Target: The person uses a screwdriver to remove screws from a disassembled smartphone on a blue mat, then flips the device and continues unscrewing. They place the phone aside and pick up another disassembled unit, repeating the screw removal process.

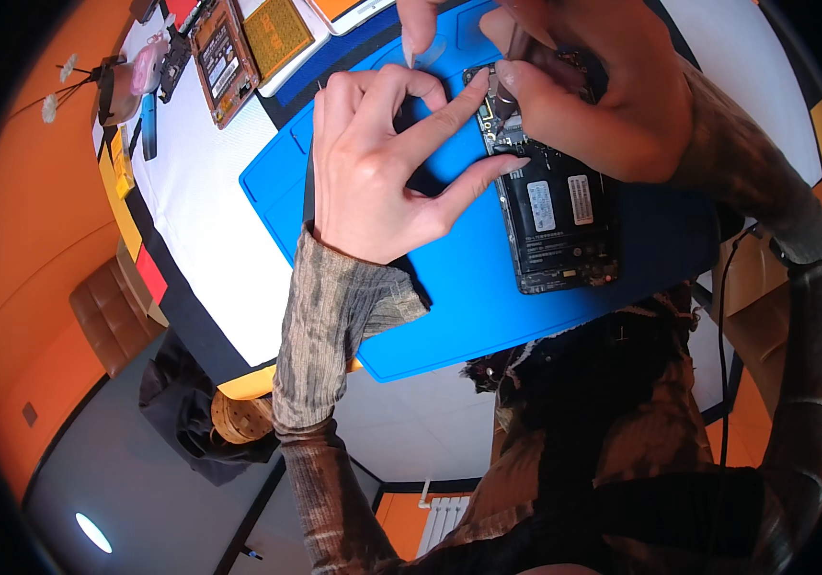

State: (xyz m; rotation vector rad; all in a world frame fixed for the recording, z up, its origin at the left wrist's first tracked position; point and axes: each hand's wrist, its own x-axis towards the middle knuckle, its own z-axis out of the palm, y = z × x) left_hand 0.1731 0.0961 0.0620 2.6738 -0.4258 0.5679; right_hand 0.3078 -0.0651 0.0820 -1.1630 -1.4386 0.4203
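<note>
A smartphone with its back cover off [560, 244] lies on a blue work mat [401, 331], its circuit board bare at the far end and a black battery with white labels nearer me. My left hand [373, 158] is open, fingers apart. Its index fingertip and thumb tip rest on the phone's left edge and upper part. My right hand [603, 105] is closed around a slim dark pointed tool [504, 107], whose tip is over the board; its exact kind is hidden by the fingers. A fingertip [416, 34] shows at the top edge; whose it is I cannot tell.
At the far left lie an opened brown phone shell [222, 62] and a gold-coloured plate [277, 38]. Near them are a blue-handled tool [148, 125] and a pink object [150, 69]. A brown chair [109, 316] stands beyond the white table [205, 220]. A black cable [723, 335] hangs at right.
</note>
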